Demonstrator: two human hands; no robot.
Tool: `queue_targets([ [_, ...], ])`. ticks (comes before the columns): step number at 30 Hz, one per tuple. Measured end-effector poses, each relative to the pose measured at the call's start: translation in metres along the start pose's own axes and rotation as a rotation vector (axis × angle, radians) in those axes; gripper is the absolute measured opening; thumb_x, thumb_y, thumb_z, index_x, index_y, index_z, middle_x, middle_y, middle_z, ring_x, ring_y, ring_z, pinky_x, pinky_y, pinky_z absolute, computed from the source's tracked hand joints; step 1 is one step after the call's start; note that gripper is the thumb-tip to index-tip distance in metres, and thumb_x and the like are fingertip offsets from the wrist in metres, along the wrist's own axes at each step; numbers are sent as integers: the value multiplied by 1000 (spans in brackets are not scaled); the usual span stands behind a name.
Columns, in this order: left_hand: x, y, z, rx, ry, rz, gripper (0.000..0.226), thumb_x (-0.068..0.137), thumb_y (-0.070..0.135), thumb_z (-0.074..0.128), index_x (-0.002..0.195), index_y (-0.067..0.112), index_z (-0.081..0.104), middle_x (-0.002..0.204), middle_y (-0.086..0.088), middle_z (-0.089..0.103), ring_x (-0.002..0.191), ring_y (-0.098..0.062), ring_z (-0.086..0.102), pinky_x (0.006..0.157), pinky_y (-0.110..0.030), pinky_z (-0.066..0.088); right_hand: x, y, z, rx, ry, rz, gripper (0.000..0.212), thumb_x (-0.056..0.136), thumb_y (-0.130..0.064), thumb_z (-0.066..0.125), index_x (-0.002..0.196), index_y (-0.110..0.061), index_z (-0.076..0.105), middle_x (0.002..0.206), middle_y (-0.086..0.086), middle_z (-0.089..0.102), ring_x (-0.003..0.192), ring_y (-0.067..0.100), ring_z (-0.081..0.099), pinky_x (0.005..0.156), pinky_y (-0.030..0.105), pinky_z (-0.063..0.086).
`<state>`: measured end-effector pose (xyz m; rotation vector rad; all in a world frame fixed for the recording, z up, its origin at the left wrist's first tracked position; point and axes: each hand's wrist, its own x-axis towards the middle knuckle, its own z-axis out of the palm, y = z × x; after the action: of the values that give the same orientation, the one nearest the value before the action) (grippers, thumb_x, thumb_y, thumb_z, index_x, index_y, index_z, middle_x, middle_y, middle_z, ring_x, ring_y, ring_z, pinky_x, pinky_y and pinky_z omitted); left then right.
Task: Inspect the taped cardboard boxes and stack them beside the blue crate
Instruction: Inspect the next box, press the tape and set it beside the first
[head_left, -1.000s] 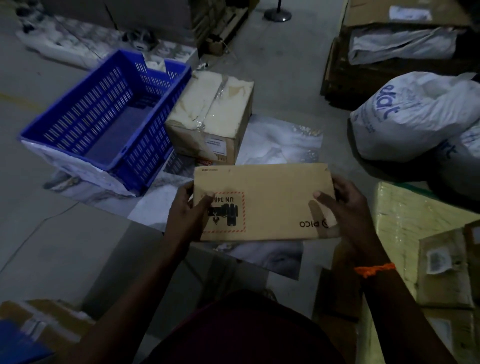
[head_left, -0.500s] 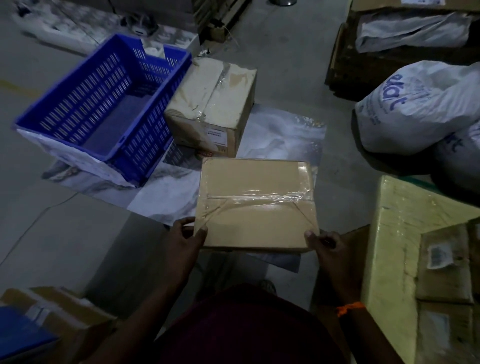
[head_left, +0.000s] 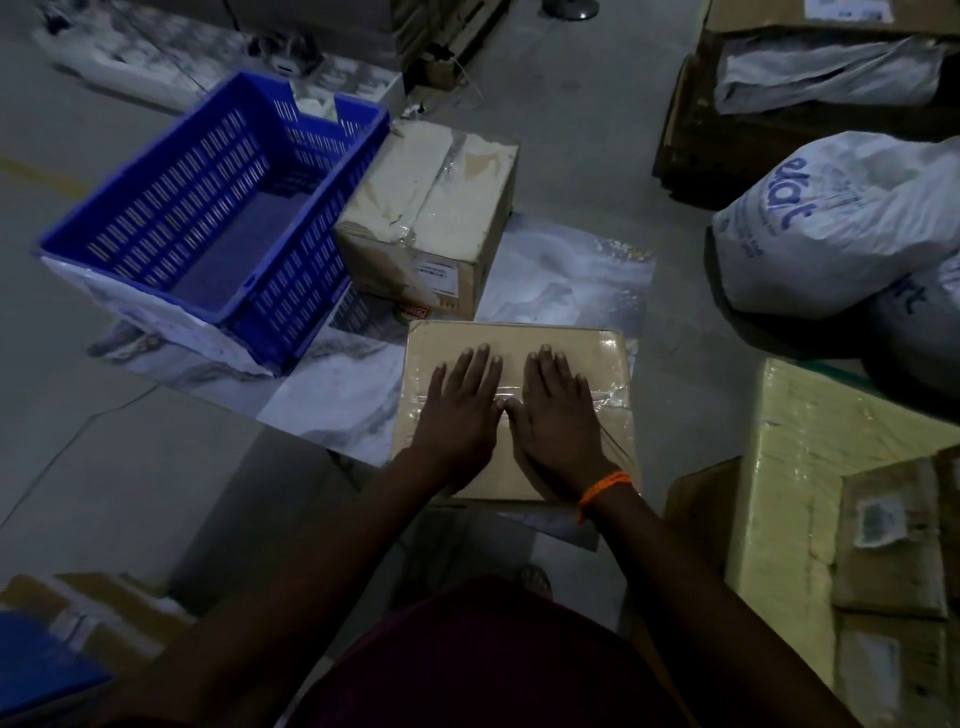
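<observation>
While I look down in dim light, both of my hands lie flat on the top of a flat taped cardboard box (head_left: 519, 332). My left hand (head_left: 460, 410) and right hand (head_left: 556, 415) are side by side, palms down, fingers straight and slightly spread, thumbs almost meeting at the middle. Neither hand curls round an edge; they only press on the top face. A strip of clear tape (head_left: 613, 397) runs across the box from side to side and passes under my palms. An orange thread band (head_left: 605, 488) circles my right wrist.

The box lies on a pale printed sheet (head_left: 566, 280) spread over the grey floor (head_left: 587, 130). Just beyond it stands a taller taped cardboard box (head_left: 431, 208), its top sealed with shiny tape and a white label on its near side; I cannot tell whether the two boxes touch. That taller box sits close against the right wall of the blue crate (head_left: 301, 270), a slotted plastic crate that is tilted, with its open top toward me.

To my right are two white sacks (head_left: 831, 228) with blue lettering, and nearer, a yellowish plastic-wrapped bundle (head_left: 810, 441). More cardboard boxes sit at the far right and lower left corners.
</observation>
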<state>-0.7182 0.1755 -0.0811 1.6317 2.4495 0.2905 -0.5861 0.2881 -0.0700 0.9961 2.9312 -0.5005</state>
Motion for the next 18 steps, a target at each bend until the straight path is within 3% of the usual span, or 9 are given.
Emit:
queue_targets([
  [3,-5,-1,9,50,41,21,61,107,39,31,162,14,20,170,-10,11,157,-30,12,125,-53,14,-2,5,5,-31,12,6,78,101,-57,11,165,-13,12,173,10,5,160,26,1,129,50,6],
  [11,-1,0,5,35,-19,-21,64,106,43,22,163,17,11,171,-6,1,158,-25,0,126,-50,5,0,6,7,-2,3,11,69,109,-50,27,166,-17,5,174,4,-2,160,21,-8,128,46,-3],
  [15,-9,-2,0,29,-65,-3,73,102,54,11,163,15,13,171,-8,2,157,-26,1,126,-54,6,-9,9,-7,14,-55,-27,68,110,-48,29,165,-11,14,173,9,7,160,25,3,128,48,6],
  [18,-48,-7,-1,31,-50,16,74,103,58,16,163,14,12,170,-8,1,157,-24,0,124,-52,2,-46,9,-11,18,-53,-42,74,104,-53,21,161,-5,29,169,14,24,158,27,19,127,49,18],
])
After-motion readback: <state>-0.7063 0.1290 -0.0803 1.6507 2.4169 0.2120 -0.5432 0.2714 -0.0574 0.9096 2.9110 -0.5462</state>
